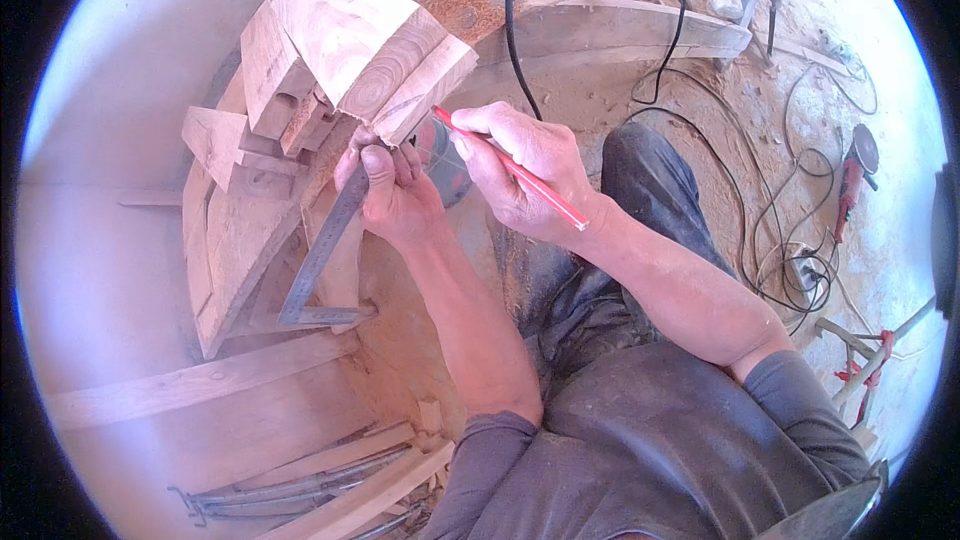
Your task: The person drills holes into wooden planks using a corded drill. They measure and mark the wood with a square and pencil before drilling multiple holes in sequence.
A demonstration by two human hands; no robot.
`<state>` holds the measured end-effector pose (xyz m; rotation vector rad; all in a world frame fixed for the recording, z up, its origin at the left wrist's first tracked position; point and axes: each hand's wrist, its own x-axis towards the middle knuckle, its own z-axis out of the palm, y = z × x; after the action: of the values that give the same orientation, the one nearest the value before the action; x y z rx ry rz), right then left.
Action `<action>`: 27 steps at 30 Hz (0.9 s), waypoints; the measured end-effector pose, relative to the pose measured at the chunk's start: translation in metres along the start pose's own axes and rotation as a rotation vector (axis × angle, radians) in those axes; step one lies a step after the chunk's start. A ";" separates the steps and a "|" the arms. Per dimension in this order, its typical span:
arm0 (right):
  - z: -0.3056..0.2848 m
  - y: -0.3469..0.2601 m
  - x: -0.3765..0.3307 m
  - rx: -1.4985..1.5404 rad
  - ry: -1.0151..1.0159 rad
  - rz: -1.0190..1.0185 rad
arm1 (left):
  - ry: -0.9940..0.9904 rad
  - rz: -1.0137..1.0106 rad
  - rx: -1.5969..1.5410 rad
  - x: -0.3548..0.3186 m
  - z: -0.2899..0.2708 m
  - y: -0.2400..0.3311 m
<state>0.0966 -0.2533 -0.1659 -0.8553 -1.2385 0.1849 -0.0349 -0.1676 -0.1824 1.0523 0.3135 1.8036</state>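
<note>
My left hand [402, 198] is closed round one arm of a metal carpenter's square [330, 237], just below the end of a large block of shaped timber [360, 40]. The square's long arm slants down and left from my fingers, and its other arm lies near a board below. In my right hand [530, 165] a red carpenter's pencil [530, 183] is pinched. Its tip is close to the lower edge of the block's cut face, where growth rings show; whether it touches the wood I cannot tell.
Left of the block stand several angular wooden pieces [225, 240]. Long boards and metal clamps [300, 490] lie at the lower left. Sawdust covers the floor, where black cables [745, 230] loop near a red angle grinder [852, 180]. A curved beam [640, 28] lies at the far side.
</note>
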 end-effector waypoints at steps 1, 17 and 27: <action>0.000 0.001 0.000 0.004 0.004 -0.007 | -0.047 0.010 0.016 0.001 -0.002 0.000; 0.007 0.022 -0.022 -0.107 -0.132 0.074 | -0.067 -0.053 0.037 0.003 -0.023 -0.008; 0.000 0.002 -0.017 -0.021 -0.004 0.084 | -0.086 -0.042 0.006 0.006 -0.025 -0.003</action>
<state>0.0916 -0.2609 -0.1800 -0.9259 -1.2107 0.2415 -0.0529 -0.1553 -0.1959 1.1159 0.2872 1.7160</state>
